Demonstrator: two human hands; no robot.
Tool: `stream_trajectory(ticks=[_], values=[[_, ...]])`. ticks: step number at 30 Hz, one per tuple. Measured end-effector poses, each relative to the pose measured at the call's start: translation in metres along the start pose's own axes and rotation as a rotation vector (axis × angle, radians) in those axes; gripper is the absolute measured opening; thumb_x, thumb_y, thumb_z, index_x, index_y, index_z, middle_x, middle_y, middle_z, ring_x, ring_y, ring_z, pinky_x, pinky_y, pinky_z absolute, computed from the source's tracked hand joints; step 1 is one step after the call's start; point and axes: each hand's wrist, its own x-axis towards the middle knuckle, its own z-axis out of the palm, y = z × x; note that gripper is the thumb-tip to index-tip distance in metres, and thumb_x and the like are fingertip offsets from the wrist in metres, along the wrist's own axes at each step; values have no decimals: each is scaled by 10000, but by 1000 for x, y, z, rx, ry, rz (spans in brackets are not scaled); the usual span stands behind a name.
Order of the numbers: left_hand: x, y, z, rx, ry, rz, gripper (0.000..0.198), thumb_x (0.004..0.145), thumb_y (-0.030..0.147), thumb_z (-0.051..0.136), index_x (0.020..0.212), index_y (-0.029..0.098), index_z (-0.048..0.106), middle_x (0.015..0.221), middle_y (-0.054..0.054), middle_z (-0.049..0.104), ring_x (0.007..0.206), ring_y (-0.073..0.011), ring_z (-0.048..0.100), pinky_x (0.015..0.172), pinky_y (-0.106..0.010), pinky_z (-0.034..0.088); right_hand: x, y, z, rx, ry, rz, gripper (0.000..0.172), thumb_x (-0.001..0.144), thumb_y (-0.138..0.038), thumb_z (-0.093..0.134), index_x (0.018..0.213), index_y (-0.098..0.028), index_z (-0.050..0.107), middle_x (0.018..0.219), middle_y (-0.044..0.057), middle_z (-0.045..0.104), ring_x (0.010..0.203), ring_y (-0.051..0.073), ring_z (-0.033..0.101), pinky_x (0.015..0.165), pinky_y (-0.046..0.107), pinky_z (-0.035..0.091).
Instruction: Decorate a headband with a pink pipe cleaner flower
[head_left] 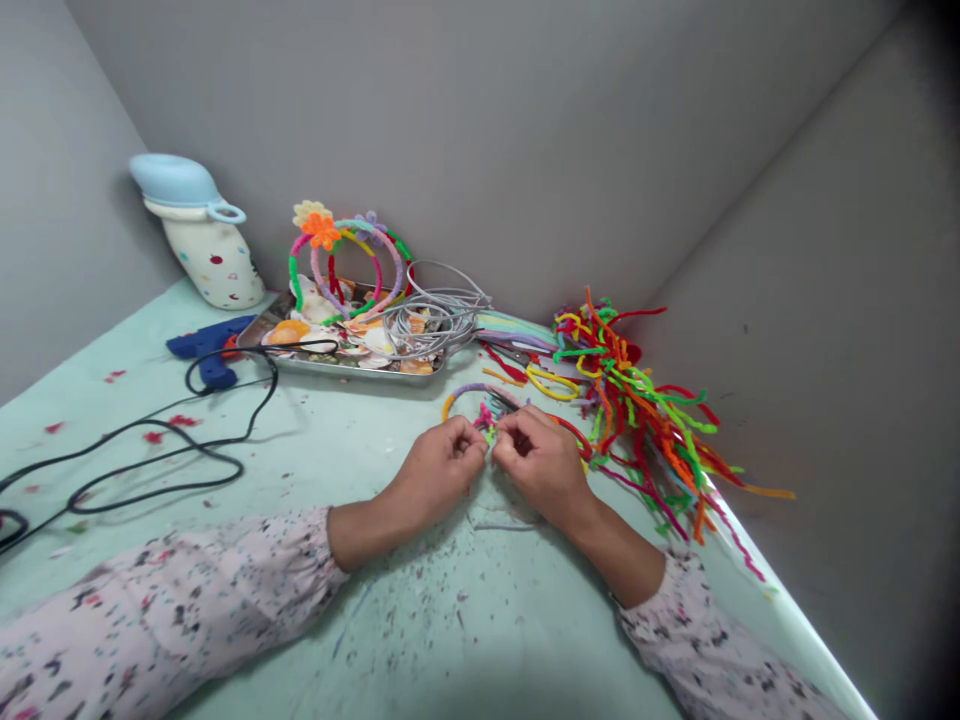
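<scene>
My left hand [448, 457] and my right hand [546, 465] meet low over the table, fingertips almost touching. Both are closed in a pinch, with a short, fuzzy green pipe cleaner [490, 436] between the fingertips, mostly covered by the fingers. Just beyond them lies a ring wrapped in coloured pipe cleaner [474, 388], with purple and yellow-orange parts; its near side is hidden. Small pink fuzzy bits [484, 412] show inside it. A dark, slim tool [501, 399] pokes out behind my right hand; whether that hand touches it I cannot tell.
A large tangle of pipe cleaners [637, 410] spreads to the right. At the back, a metal tray [352, 370] bears wrapped hoops with flowers [322, 231] and coiled grey wire [439, 320]. On the left are a blue glue gun [214, 350], its black cord [157, 485] and a white bottle [214, 260].
</scene>
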Motion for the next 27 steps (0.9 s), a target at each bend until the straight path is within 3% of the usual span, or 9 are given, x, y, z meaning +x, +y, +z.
stream_trajectory(ticks=[4, 8, 16, 22, 27], values=[[1, 0, 0, -29, 4, -2, 86, 794, 249, 509, 744, 179, 503, 514, 70, 462, 447, -82, 411, 456, -202, 325, 2, 2, -5, 84, 29, 113, 94, 789, -167, 537, 729, -185, 606, 696, -2, 583, 611, 124, 532, 603, 237, 425], [4, -3, -1, -31, 44, -1, 126, 812, 294, 517, 779, 173, 526, 507, 69, 471, 444, -84, 396, 456, -205, 317, 1, -3, -4, 263, -124, 211, 131, 831, -250, 532, 770, -182, 627, 692, 5, 610, 609, 133, 562, 580, 237, 441], [2, -3, 0, 9, 32, 41, 111, 802, 266, 510, 757, 166, 529, 555, 58, 479, 476, -79, 404, 482, -201, 318, 0, -7, 0, 288, -161, 214, 129, 812, -240, 536, 772, -171, 637, 700, 13, 617, 610, 132, 552, 568, 232, 437], [0, -3, 1, 55, 7, 67, 85, 789, 240, 507, 753, 170, 540, 604, 40, 509, 509, -87, 439, 504, -210, 345, 1, -2, -2, 154, -59, 171, 87, 757, -182, 535, 721, -187, 615, 695, 3, 613, 601, 132, 544, 575, 233, 431], [-6, -2, 4, 164, -63, 119, 103, 770, 227, 549, 749, 164, 628, 650, 1, 606, 586, -108, 510, 538, -215, 370, 6, 8, -6, 259, 81, 345, 142, 810, -303, 543, 801, -184, 621, 651, 4, 627, 581, 150, 558, 564, 251, 444]])
